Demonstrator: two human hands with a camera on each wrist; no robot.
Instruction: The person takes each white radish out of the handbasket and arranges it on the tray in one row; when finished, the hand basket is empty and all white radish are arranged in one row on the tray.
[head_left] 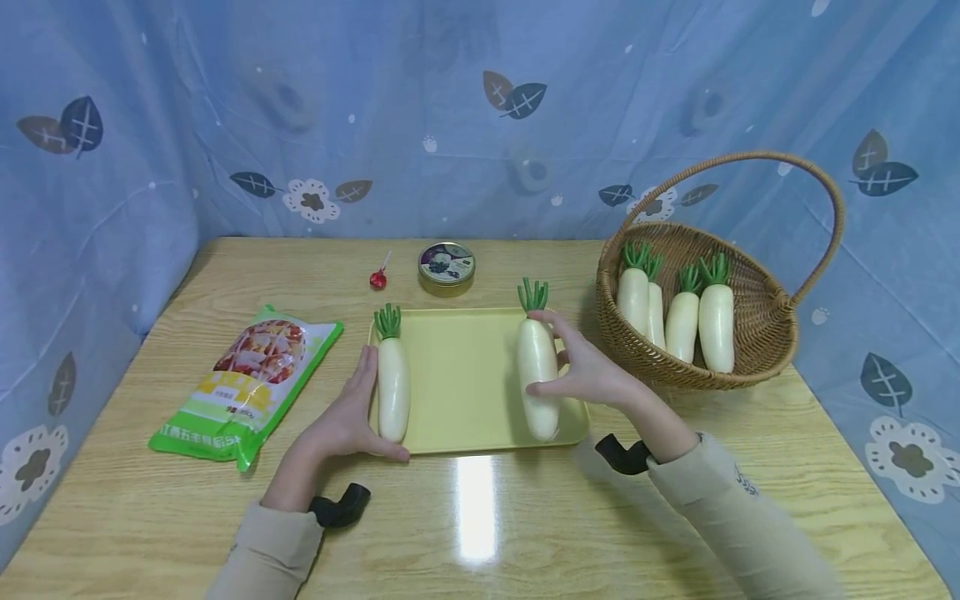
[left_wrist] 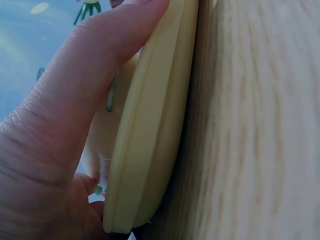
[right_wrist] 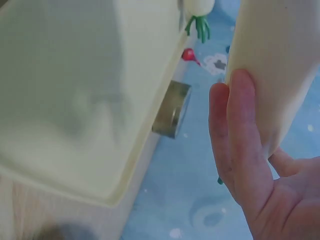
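My right hand (head_left: 592, 367) grips a white radish (head_left: 536, 367) with a green top, thumb on one side and fingers on the other. That radish hangs upright over the right part of a pale yellow tray (head_left: 457, 383); the right wrist view shows it held above the tray floor. A second white radish (head_left: 393, 390) lies along the tray's left side. Around the tray's front left corner, my left hand (head_left: 337, 425) holds on, its thumb along the front edge and fingers against the left edge. In the left wrist view the thumb (left_wrist: 95, 65) rests at the tray's rim.
At the right stands a tilted wicker basket (head_left: 768, 333) with a tall handle and several white radishes inside. Left of the tray lies a green food packet (head_left: 247, 375). A round tin (head_left: 446, 268) and a red lollipop (head_left: 378, 279) sit behind the tray, before a blue curtain (head_left: 420, 108).
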